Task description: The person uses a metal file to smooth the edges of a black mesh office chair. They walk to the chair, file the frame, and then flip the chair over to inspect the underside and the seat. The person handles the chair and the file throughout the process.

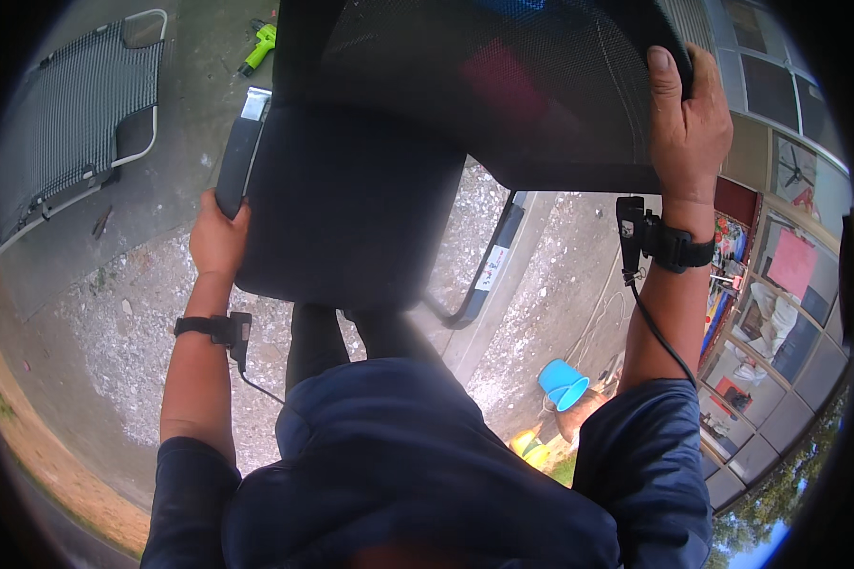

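Observation:
A black chair with a padded seat (351,209) and a mesh backrest (541,133) is in front of me. My left hand (221,235) is closed around the end of its left armrest (237,156), which has a silvery patch at the far end. The fingers of my right hand (695,137) wrap over the backrest's right edge, with the thumb on the near face. Beyond the seat's right side shows the other armrest frame (493,258), bearing a white label. The chair's base is hidden.
A striped folding lounger (100,104) stands at the far left. Near the chair, a bright green power drill (259,47) lies on the concrete. A blue bucket (563,384) is at lower right. Glazed panels (792,266) line the right side.

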Demonstrator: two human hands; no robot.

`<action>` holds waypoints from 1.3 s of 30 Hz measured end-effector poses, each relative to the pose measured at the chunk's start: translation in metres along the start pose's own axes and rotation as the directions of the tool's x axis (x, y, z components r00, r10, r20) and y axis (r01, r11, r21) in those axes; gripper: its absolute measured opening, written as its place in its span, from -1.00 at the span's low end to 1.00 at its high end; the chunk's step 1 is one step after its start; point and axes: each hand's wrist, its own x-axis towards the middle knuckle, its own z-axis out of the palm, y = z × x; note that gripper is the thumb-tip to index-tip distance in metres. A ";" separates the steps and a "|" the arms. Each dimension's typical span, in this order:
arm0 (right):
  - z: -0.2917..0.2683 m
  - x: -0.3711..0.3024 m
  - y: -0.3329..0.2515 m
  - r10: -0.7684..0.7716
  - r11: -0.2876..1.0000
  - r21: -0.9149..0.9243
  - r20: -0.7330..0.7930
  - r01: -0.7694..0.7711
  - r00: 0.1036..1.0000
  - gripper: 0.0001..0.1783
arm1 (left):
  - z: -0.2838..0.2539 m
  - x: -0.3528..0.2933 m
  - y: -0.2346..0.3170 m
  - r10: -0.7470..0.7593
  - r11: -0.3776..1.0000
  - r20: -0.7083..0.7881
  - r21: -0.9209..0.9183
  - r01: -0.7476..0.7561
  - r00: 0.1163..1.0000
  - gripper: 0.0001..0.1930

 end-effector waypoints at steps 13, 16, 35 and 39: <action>0.001 -0.067 0.100 0.270 0.936 -0.186 -0.164 -0.299 0.949 -0.41 | 0.003 -0.004 0.008 0.026 1.000 -0.007 -0.016 -0.026 1.000 -0.52; 0.007 -0.062 0.098 0.235 0.935 -0.222 -0.201 -0.278 0.951 -0.38 | 0.003 -0.001 0.010 0.022 1.000 -0.008 -0.021 -0.022 1.000 -0.52; 0.012 -0.066 0.098 0.192 0.938 -0.239 -0.242 -0.251 0.951 -0.39 | 0.002 -0.002 0.007 0.000 1.000 0.006 -0.018 0.000 1.000 -0.52; 0.013 -0.067 0.098 0.205 0.944 -0.209 -0.236 -0.256 0.950 -0.37 | 0.002 -0.003 0.007 0.015 1.000 -0.025 -0.016 -0.015 1.000 -0.51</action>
